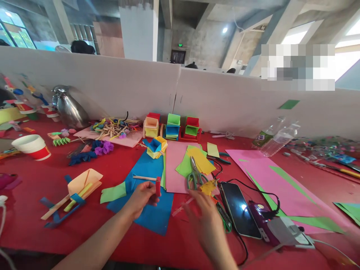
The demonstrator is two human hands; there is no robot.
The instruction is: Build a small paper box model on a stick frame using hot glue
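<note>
Because the right hand is smeared by motion, its exact pose is hard to read, but its fingers look spread and free of any load above the near part of the red table. Just to its right lies the phone, with the power bank beyond; a careless sideways sweep of the wrist could knock either one.

A little farther off, the left hand pinches a small red piece between thumb and finger, over the blue paper. A stick reaches left from the red piece's upper end; whether the two are joined, I cannot tell. If they are only resting together, a loosened or twisted pinch could part them, while too hard a squeeze might crease the piece.

Past the right fingertips are a yellow scrap and the scissors, close enough that a hasty reach could meet the blades or drag the loose sheets under them. Farther back sits the blue-and-yellow box, light-looking and easily dented by a stray knuckle, and behind it the partition.
</note>
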